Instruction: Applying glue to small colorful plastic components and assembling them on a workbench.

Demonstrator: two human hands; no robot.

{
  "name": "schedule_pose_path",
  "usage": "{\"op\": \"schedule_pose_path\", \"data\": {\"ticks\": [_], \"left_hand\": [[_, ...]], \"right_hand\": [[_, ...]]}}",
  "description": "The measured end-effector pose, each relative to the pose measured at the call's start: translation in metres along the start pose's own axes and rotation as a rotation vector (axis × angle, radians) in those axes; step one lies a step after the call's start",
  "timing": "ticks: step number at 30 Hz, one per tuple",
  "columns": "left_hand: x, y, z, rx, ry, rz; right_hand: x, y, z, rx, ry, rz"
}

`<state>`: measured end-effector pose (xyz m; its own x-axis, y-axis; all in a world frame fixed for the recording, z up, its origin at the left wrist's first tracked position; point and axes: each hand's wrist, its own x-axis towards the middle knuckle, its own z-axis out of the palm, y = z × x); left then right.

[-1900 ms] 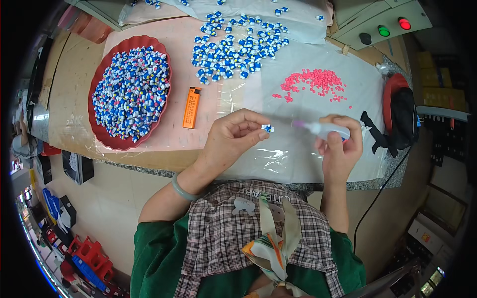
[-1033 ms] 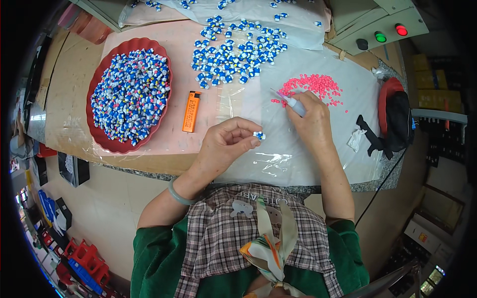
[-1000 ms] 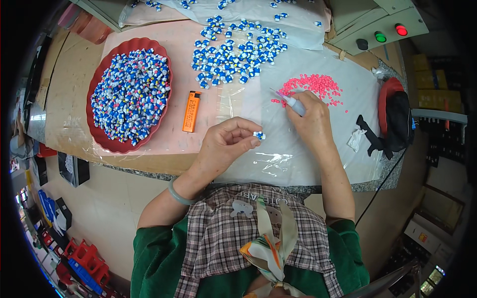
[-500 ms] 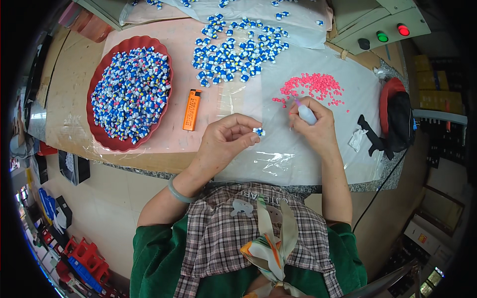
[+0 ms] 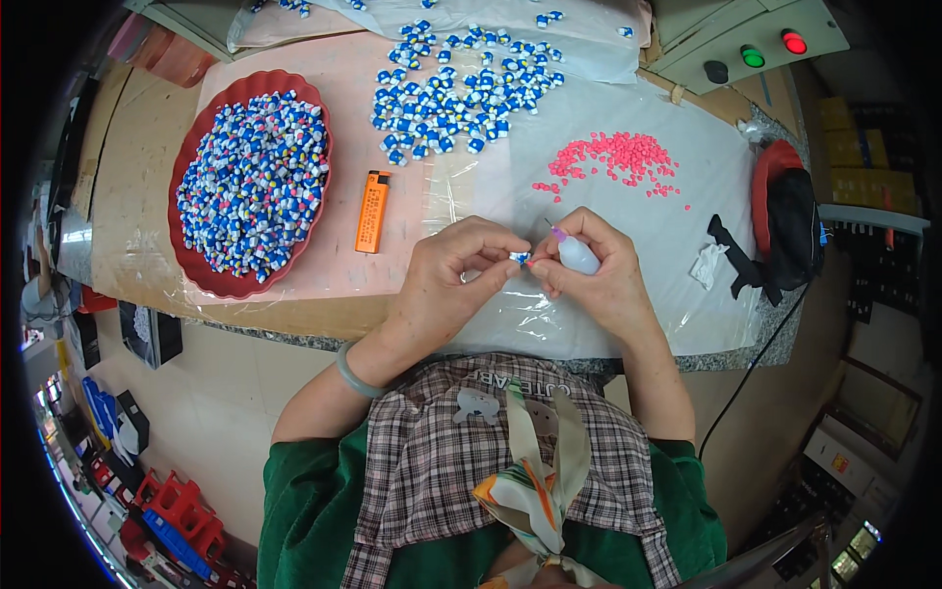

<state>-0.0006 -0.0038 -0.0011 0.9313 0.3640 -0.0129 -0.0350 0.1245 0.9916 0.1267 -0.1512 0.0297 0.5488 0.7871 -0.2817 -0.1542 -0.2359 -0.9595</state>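
Note:
My left hand [image 5: 463,270] pinches a small blue-and-white figurine [image 5: 518,257] between thumb and fingertips. Right beside it, my right hand [image 5: 601,263] is closed around a small white squeeze bottle [image 5: 579,256] with a purple collar and thin needle tip, which points up and away. At the right thumb and fingertip a tiny pink piece [image 5: 529,263] shows against the figurine; whether they touch I cannot tell. Beyond the right hand lies a scattered pile of pink pieces [image 5: 618,157] on white sheeting. Many similar blue-and-white figurines [image 5: 461,93] are spread at the far middle.
A red scalloped tray [image 5: 181,236] heaped with figurines stands on the left. An orange lighter [image 5: 372,212] lies between it and my left hand. To the right are a crumpled tissue [image 5: 706,265], a black cloth-like item [image 5: 785,245] and a control box [image 5: 756,49] with lit buttons.
My right hand has come from the pink pile toward the left hand, bringing the bottle and a pink piece to the figurine. My left hand has shifted slightly right.

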Motion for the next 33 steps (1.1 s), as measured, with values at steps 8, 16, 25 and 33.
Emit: {"op": "schedule_pose_path", "data": {"ticks": [8, 16, 25, 33], "left_hand": [[-0.001, 0.008, -0.001, 0.233, -0.059, 0.063], [0.000, 0.004, -0.002, 0.223, -0.058, 0.043], [0.002, 0.005, -0.003, -0.185, -0.050, -0.169], [0.036, 0.019, -0.030, 0.375, 0.121, 0.027]], "right_hand": [[0.000, 0.002, 0.002, -0.016, 0.021, 0.025], [0.005, 0.017, -0.001, -0.284, 0.084, -0.148], [0.006, 0.006, -0.002, 0.028, 0.052, 0.030], [-0.005, 0.016, -0.017, 0.037, 0.083, 0.068]]}}
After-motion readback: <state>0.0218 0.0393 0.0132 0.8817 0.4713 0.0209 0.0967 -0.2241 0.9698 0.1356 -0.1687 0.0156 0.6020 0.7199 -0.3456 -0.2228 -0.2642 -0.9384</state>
